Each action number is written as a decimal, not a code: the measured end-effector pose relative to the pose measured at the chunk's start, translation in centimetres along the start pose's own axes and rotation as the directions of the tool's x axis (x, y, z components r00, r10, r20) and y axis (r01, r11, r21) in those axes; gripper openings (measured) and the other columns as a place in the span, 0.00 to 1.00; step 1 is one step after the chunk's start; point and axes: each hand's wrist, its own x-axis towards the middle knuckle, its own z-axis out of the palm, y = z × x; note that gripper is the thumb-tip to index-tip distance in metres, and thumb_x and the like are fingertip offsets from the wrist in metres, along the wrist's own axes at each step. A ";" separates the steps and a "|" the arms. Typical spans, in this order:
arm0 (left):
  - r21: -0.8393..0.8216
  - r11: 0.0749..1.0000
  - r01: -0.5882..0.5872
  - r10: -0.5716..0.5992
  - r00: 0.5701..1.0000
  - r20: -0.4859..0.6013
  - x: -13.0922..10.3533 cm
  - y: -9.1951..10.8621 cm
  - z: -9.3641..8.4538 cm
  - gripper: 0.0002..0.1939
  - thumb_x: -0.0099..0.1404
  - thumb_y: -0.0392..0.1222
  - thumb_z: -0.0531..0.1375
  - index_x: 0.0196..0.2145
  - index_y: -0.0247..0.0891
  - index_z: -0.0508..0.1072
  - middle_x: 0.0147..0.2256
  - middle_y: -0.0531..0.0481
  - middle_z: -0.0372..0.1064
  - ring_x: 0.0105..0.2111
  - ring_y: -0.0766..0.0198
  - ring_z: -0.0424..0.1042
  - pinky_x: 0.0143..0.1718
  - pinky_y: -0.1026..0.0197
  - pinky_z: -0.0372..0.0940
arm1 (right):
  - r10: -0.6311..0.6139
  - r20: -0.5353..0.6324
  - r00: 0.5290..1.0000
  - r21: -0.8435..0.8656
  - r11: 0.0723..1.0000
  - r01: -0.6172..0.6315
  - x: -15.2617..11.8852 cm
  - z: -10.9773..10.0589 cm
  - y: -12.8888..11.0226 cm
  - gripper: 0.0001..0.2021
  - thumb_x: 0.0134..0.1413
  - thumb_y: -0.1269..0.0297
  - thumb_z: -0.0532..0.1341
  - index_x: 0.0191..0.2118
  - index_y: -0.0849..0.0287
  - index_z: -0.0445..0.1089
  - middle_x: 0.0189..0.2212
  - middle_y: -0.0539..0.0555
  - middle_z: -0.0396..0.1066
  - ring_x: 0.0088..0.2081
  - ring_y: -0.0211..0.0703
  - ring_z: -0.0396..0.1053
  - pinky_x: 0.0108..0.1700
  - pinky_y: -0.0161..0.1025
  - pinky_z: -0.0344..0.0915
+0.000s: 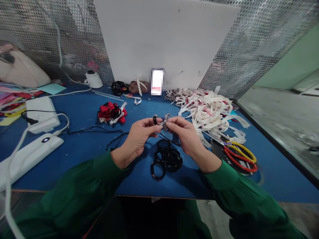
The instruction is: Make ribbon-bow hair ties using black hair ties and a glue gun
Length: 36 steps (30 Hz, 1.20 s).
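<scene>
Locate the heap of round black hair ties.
In the head view, the heap lies just right of centre on the blue tabletop, below the bare left hand and right hand, toward the front edge.

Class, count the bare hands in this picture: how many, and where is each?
2: the left hand, left of the small grey bow, and the right hand, right of it, both above the blue table.
</scene>
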 end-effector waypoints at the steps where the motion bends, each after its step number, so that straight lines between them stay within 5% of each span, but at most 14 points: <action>1: 0.007 1.000 -0.004 0.004 1.000 0.000 0.0 0.0 0.0 0.13 0.49 0.36 0.73 0.35 0.35 0.83 0.31 0.48 0.76 0.28 0.68 0.70 0.29 0.65 0.63 | -0.005 -0.002 1.000 0.005 1.000 0.005 0.0 0.1 0.1 0.05 0.50 0.61 0.69 0.30 0.56 0.76 0.28 0.48 0.72 0.31 0.36 0.64 0.36 0.35 0.60; 12: 0.043 0.999 -0.012 0.008 0.995 0.096 -0.1 0.2 0.0 0.15 0.52 0.40 0.72 0.39 0.36 0.83 0.35 0.47 0.79 0.31 0.67 0.73 0.31 0.65 0.67 | -0.039 -0.023 0.999 0.110 0.993 0.041 0.3 -0.5 0.2 0.05 0.51 0.62 0.69 0.31 0.57 0.75 0.26 0.47 0.71 0.30 0.36 0.64 0.37 0.37 0.60; 22: 0.243 0.947 -0.211 0.160 0.964 0.211 -0.1 0.0 0.0 0.08 0.60 0.41 0.67 0.36 0.37 0.83 0.29 0.51 0.78 0.28 0.68 0.71 0.30 0.66 0.67 | -0.219 0.089 0.972 -0.184 0.955 0.232 0.0 -1.0 -1.1 0.04 0.54 0.64 0.66 0.31 0.57 0.73 0.27 0.48 0.72 0.30 0.38 0.66 0.35 0.39 0.61; 36: 0.380 0.856 -0.350 0.258 0.927 0.272 -0.4 0.3 0.1 0.06 0.61 0.38 0.63 0.31 0.36 0.81 0.26 0.53 0.74 0.27 0.68 0.69 0.30 0.67 0.64 | -0.332 0.049 0.942 -0.341 0.881 0.328 -0.3 -0.5 -0.8 0.03 0.54 0.67 0.65 0.30 0.57 0.72 0.25 0.46 0.68 0.28 0.36 0.61 0.33 0.37 0.59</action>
